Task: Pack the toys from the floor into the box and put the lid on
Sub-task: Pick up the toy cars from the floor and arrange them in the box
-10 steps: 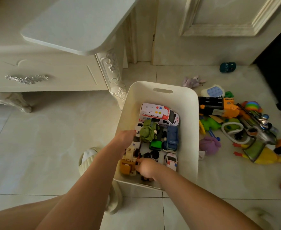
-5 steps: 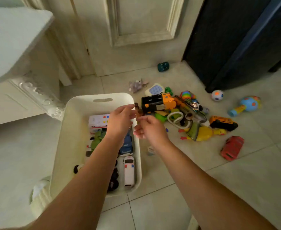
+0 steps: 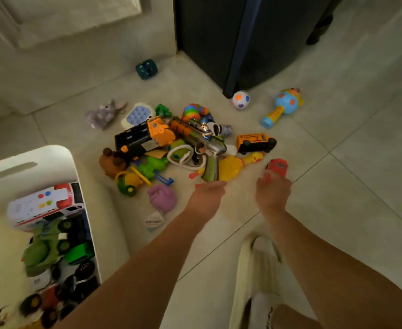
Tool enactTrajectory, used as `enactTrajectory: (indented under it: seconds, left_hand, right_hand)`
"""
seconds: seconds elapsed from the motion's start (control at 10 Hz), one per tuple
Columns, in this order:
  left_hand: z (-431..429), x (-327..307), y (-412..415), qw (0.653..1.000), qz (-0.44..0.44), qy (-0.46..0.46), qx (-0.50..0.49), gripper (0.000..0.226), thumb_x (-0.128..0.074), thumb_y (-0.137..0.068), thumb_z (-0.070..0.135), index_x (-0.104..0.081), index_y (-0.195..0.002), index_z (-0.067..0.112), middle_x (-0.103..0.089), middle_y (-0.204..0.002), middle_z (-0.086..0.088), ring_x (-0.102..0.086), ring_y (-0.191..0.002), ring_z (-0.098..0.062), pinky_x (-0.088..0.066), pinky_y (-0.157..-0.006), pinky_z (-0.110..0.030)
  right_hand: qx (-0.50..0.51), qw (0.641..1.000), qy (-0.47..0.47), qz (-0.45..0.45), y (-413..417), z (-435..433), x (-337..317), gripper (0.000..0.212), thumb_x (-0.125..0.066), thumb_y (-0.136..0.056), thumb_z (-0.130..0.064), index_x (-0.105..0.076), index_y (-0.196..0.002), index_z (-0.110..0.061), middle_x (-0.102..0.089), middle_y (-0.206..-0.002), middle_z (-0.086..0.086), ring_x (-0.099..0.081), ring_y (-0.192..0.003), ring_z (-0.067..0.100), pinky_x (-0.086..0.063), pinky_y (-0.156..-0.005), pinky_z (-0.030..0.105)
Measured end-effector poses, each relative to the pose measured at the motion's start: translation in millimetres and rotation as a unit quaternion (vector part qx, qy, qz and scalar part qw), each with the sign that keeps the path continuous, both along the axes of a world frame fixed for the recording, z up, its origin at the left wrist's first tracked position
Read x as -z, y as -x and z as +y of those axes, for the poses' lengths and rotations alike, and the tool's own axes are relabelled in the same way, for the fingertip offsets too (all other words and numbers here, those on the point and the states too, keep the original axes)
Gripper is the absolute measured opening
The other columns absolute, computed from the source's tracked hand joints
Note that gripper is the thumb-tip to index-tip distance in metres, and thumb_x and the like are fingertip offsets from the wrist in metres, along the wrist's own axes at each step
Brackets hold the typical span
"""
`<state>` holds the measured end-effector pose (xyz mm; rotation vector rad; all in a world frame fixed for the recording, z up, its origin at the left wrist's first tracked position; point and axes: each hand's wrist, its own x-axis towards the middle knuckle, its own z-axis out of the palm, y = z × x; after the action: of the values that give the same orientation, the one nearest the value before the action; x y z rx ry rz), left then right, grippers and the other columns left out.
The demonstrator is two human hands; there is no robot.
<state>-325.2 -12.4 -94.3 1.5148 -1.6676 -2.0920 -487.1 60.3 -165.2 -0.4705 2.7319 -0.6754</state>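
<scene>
Two bare hands hang over a tiled floor [image 3: 337, 186] beside a heap of toys [image 3: 147, 141]. The left hand [image 3: 207, 197], fingers loose and empty, hovers near a yellow rubber chicken [image 3: 232, 167]. The right hand [image 3: 273, 189], blurred but spread and holding nothing, sits just short of a red toy car [image 3: 277, 166]. The white box [image 3: 53, 157], lower left, holds a toy ambulance [image 3: 43, 205] and a green monster truck [image 3: 45, 248].

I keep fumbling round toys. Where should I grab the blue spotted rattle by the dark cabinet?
Likely its narrow yellow handle, from the near side: the rattle lies flat with the handle angled toward you, and its round head looks bulkier.
</scene>
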Motion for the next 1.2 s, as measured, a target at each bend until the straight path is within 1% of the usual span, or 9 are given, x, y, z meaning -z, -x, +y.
enactTrajectory:
  seconds: [0.2, 0.4, 0.5, 0.6, 0.7, 0.9, 1.0, 1.1, 1.2]
  left_hand:
    - [-6, 19, 15, 0.999, -0.04, -0.008, 0.026, 0.035, -0.046, -0.098, 0.014, -0.057, -0.131, 0.018, -0.051, -0.116, 0.004, -0.046, -0.105, -0.008, -0.04, -0.086, -0.026]
    - [-16, 28, 14, 0.999, -0.034, -0.014, -0.016, 0.031, -0.047, -0.098, 0.007, -0.058, -0.127, 0.004, -0.057, -0.105, -0.001, -0.054, -0.097, -0.011, -0.048, -0.084, -0.02]
    - [-22, 22, 19, 0.999, -0.037, -0.01, -0.034, 0.025, -0.054, -0.096, 0.019, -0.062, -0.118, 0.014, -0.062, -0.111, 0.001, -0.058, -0.105, -0.012, -0.048, -0.098, -0.031]
    - [-25, 13, 23, 0.998, -0.009, -0.024, -0.059, 0.025, -0.062, -0.09, 0.035, -0.062, -0.113, 0.027, -0.068, -0.111, -0.002, -0.063, -0.094, -0.015, -0.05, -0.085, -0.034]
    - [-31, 8, 17, 0.992, 0.028, -0.062, -0.107, 0.023, -0.066, -0.088, 0.033, -0.064, -0.109, 0.024, -0.071, -0.102, -0.004, -0.066, -0.082, -0.015, -0.053, -0.075, -0.03]
    - [-47, 8, -10, 0.985, 0.031, -0.084, -0.149, 0.019, -0.075, -0.08, 0.028, -0.065, -0.096, 0.024, -0.074, -0.095, -0.009, -0.071, -0.085, -0.026, -0.058, -0.083, -0.042]
    - [-55, 4, -18, 0.974, 0.054, -0.115, -0.187, 0.012, -0.071, -0.084, 0.023, -0.061, -0.091, 0.026, -0.071, -0.086, -0.003, -0.072, -0.07, -0.018, -0.059, -0.064, -0.031]
    - [-62, 2, -21, 0.973, 0.052, -0.124, -0.186, 0.012, -0.07, -0.085, 0.023, -0.06, -0.091, 0.025, -0.069, -0.082, -0.002, -0.07, -0.054, -0.01, -0.057, -0.051, -0.025]
    - [-75, 0, -19, 0.975, 0.047, -0.127, -0.175, 0.015, -0.069, -0.085, 0.022, -0.058, -0.095, 0.024, -0.068, -0.082, -0.003, -0.068, -0.05, -0.009, -0.053, -0.043, -0.021]
  right_hand:
    - [-0.017, 0.989, -0.107, -0.096, 36, 3, 35, 0.039, -0.052, -0.095, -0.03, -0.053, -0.134, -0.027, -0.016, -0.153, 0.018, -0.044, -0.123, 0.044, -0.038, -0.107, 0.041]
    - [0.12, 0.983, 0.109, -0.082, 16, -9, 28, 0.024, -0.042, -0.098, -0.018, -0.06, -0.114, -0.013, -0.04, -0.129, 0.024, -0.056, -0.096, 0.042, -0.049, -0.086, 0.042]
    - [0.115, 0.966, 0.227, -0.032, -17, -19, 10, 0.024, -0.038, -0.096, -0.017, -0.058, -0.106, -0.009, -0.049, -0.118, 0.023, -0.054, -0.089, 0.031, -0.043, -0.073, 0.032]
    - [-0.005, 0.947, 0.315, -0.054, -76, -29, -17, 0.022, -0.034, -0.088, -0.032, -0.05, -0.096, -0.019, -0.055, -0.104, 0.007, -0.051, -0.083, 0.012, -0.037, -0.067, 0.017]
    - [-0.077, 0.946, 0.302, -0.087, -102, -28, -25, 0.018, -0.032, -0.085, -0.042, -0.04, -0.094, -0.029, -0.059, -0.089, -0.001, -0.055, -0.072, 0.013, -0.036, -0.056, 0.02]
    - [-0.137, 0.963, 0.226, -0.043, -87, -35, -29, 0.029, -0.025, -0.091, -0.044, -0.045, -0.092, -0.023, -0.062, -0.072, -0.004, -0.058, -0.064, 0.022, -0.037, -0.053, 0.029]
    - [-0.014, 0.978, 0.206, 0.032, -23, -68, -13, 0.027, -0.031, -0.099, -0.029, -0.053, -0.09, -0.016, -0.064, -0.087, 0.01, -0.058, -0.077, 0.027, -0.041, -0.06, 0.034]
    - [-0.039, 0.987, 0.133, 0.077, 23, -87, 5, 0.025, -0.039, -0.097, -0.024, -0.06, -0.102, -0.01, -0.062, -0.108, 0.014, -0.056, -0.1, 0.034, -0.042, -0.072, 0.039]
    - [-0.175, 0.973, -0.129, 0.076, 64, -110, 30, 0.049, -0.049, -0.096, -0.021, -0.038, -0.143, -0.016, -0.027, -0.155, 0.012, -0.023, -0.142, 0.034, -0.026, -0.113, 0.045]
